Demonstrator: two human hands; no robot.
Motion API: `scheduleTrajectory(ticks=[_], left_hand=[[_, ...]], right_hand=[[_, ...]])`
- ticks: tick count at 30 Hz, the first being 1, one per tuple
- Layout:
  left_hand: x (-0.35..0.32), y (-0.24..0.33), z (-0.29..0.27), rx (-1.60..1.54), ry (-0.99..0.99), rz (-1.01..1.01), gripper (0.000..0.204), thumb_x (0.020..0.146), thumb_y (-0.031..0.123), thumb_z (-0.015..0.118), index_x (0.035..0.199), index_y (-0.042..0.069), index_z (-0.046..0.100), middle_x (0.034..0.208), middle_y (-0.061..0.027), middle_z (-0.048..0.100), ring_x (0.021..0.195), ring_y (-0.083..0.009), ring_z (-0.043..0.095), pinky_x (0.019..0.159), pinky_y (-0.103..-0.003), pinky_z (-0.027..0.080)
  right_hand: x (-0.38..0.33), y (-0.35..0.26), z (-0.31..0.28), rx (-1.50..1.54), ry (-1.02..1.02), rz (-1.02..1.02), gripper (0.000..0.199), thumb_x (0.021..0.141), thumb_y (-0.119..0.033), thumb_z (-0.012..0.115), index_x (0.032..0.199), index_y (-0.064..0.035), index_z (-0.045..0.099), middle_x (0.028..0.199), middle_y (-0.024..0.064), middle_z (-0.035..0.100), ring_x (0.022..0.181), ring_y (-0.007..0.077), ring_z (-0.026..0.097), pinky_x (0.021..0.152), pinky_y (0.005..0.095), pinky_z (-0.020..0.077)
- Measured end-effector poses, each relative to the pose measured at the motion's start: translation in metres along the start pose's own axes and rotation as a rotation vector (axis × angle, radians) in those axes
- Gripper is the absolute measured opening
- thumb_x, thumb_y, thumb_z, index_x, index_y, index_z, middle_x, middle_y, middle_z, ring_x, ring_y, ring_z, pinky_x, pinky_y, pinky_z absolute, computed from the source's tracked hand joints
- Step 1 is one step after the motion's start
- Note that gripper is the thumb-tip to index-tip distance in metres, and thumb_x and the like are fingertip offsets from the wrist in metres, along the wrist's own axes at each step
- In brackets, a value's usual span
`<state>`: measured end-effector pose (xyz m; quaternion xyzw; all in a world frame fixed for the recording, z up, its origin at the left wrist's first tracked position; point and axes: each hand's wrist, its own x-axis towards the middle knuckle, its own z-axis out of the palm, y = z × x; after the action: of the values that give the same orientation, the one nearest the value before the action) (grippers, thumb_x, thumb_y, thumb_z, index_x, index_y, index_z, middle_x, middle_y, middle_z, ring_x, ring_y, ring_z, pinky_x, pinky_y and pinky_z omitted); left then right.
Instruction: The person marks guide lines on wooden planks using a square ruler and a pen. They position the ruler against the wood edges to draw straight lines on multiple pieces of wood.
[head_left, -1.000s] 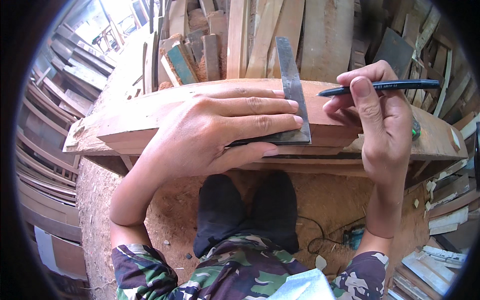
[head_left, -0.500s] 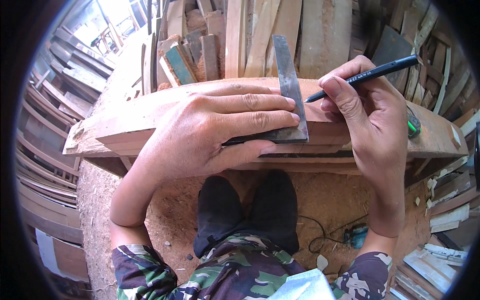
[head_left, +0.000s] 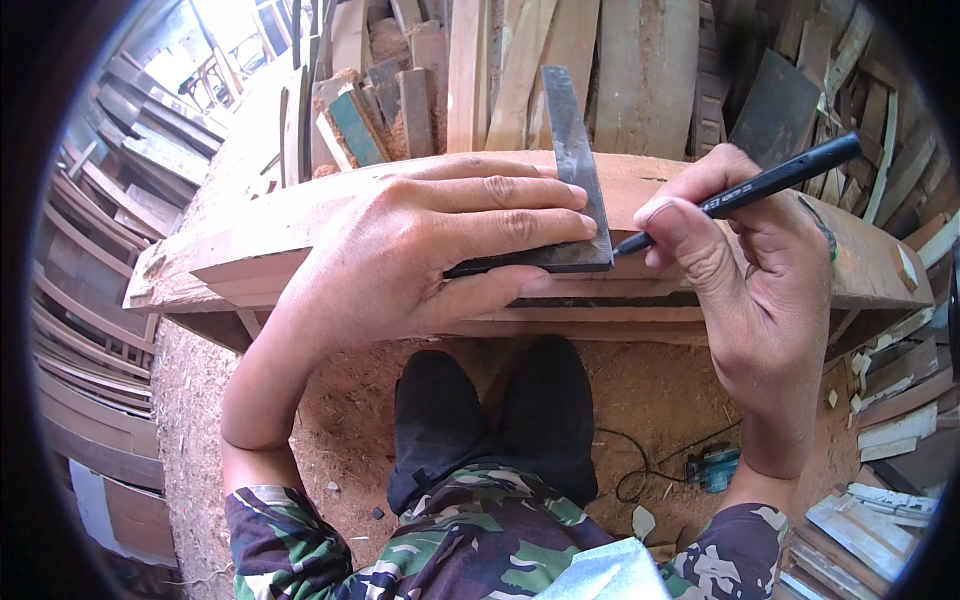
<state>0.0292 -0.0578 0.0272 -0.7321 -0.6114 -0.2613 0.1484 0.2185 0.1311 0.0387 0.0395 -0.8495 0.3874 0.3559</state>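
My left hand [head_left: 440, 250] lies flat with fingers spread, pressing the metal try square [head_left: 565, 190] down on the wooden board [head_left: 250, 240] so its blade cannot shift. My right hand [head_left: 760, 270] pinches a black pen [head_left: 750, 190], whose tip rests against the square's edge just beside my left fingertips. Beyond both hands stands stacked scrap timber [head_left: 560, 60]; below the right wrist a blue power tool [head_left: 712, 466] lies on the sawdust, nothing blocking the pen.
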Motion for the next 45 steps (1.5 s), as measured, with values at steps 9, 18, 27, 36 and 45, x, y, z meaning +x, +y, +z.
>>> scheduleTrajectory(ticks=[9,18,27,36,45], left_hand=[[0.002,0.0,0.003,0.024,-0.009,0.013,0.044,0.09,0.027,0.082,0.132,0.012,0.081,0.134,-0.0094,0.078,0.13,-0.0344,0.07,0.112,-0.05,0.056],[0.004,0.002,0.004,0.049,-0.034,0.002,0.047,0.089,0.029,0.082,0.134,0.013,0.08,0.135,-0.0074,0.077,0.13,-0.034,0.07,0.113,-0.049,0.055],[0.005,0.002,0.004,0.037,-0.039,-0.006,0.047,0.091,0.028,0.081,0.134,0.012,0.08,0.135,-0.0085,0.078,0.13,-0.0339,0.07,0.113,-0.049,0.055],[0.008,0.005,0.004,0.048,-0.043,-0.016,0.046,0.09,0.029,0.082,0.133,0.012,0.08,0.134,-0.0081,0.078,0.129,-0.0333,0.07,0.112,-0.048,0.055],[0.006,0.005,0.005,0.03,-0.03,-0.023,0.043,0.091,0.027,0.082,0.131,0.012,0.081,0.132,-0.0081,0.079,0.129,-0.0333,0.071,0.112,-0.048,0.055]], right_hand=[[0.002,0.028,-0.005,0.112,0.114,0.002,0.026,0.115,-0.026,0.06,0.109,-0.0019,0.067,0.097,0.0018,0.066,0.091,0.0083,0.069,0.088,0.0254,0.0597],[0.001,0.031,-0.003,0.142,0.078,0.016,0.027,0.115,-0.028,0.06,0.112,-0.002,0.067,0.101,0.0022,0.068,0.093,0.0082,0.071,0.089,0.0249,0.0626],[0.001,0.03,-0.004,0.075,0.062,0.022,0.026,0.115,-0.026,0.059,0.111,-0.0016,0.067,0.103,0.0037,0.07,0.095,0.0096,0.073,0.09,0.0259,0.062],[0.0,0.03,-0.004,0.09,0.069,0.037,0.025,0.114,-0.024,0.061,0.111,-0.0007,0.068,0.101,0.003,0.069,0.094,0.0098,0.072,0.09,0.0252,0.0599],[0.003,0.026,-0.001,0.027,0.06,0.06,0.019,0.112,-0.018,0.065,0.11,0.0003,0.07,0.099,0.0022,0.07,0.093,0.0088,0.071,0.089,0.0245,0.059]])
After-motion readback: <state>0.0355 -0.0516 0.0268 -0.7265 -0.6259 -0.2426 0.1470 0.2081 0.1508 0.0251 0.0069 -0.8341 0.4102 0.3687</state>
